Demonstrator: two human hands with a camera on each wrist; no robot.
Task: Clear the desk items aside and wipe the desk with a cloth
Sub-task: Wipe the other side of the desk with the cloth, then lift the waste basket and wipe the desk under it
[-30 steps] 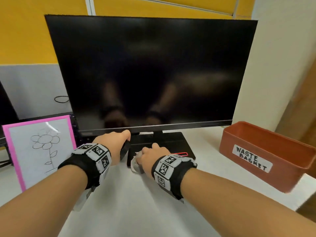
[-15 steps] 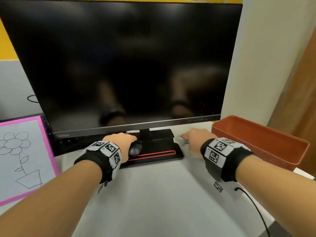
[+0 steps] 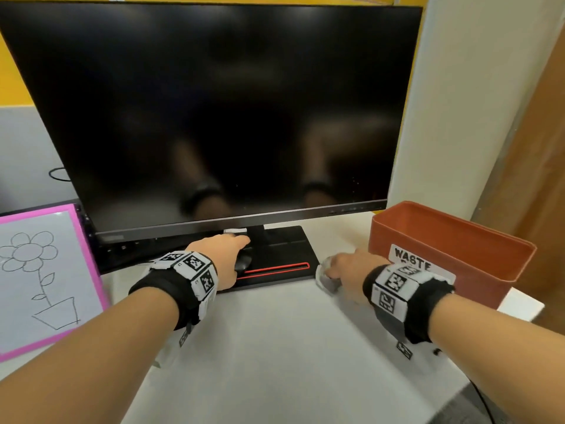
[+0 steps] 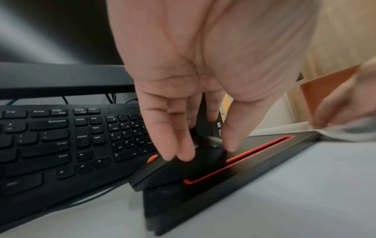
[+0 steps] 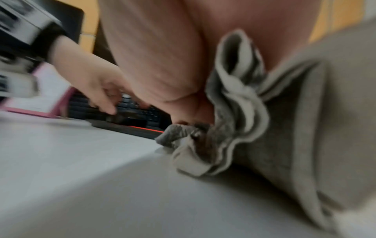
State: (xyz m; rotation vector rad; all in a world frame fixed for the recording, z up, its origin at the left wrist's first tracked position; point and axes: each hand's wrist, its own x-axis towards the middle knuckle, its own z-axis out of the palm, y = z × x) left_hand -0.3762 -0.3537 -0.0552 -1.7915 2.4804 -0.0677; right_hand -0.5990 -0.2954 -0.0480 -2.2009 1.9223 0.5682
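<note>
My left hand (image 3: 226, 258) reaches under the black monitor (image 3: 214, 117) and holds a black mouse (image 3: 243, 262) on the monitor's stand base (image 3: 284, 249). In the left wrist view the fingers (image 4: 179, 145) and thumb pinch the mouse (image 4: 183, 170) from both sides. My right hand (image 3: 345, 270) presses a bunched grey cloth (image 3: 325, 278) onto the white desk (image 3: 275, 347), just right of the base and in front of the waste basket. The cloth (image 5: 244, 120) is crumpled under the palm in the right wrist view.
An orange bin labelled waste basket (image 3: 452, 249) stands at the right edge. A pink-framed whiteboard (image 3: 39, 280) with a flower drawing leans at the left. A black keyboard (image 4: 61, 141) sits under the monitor, left of the base. A thin cable hangs off the desk's right front corner.
My right hand has slid the cloth from in front of the stand base to its right side, beside the bin. My left hand has stayed on the mouse at the base.
</note>
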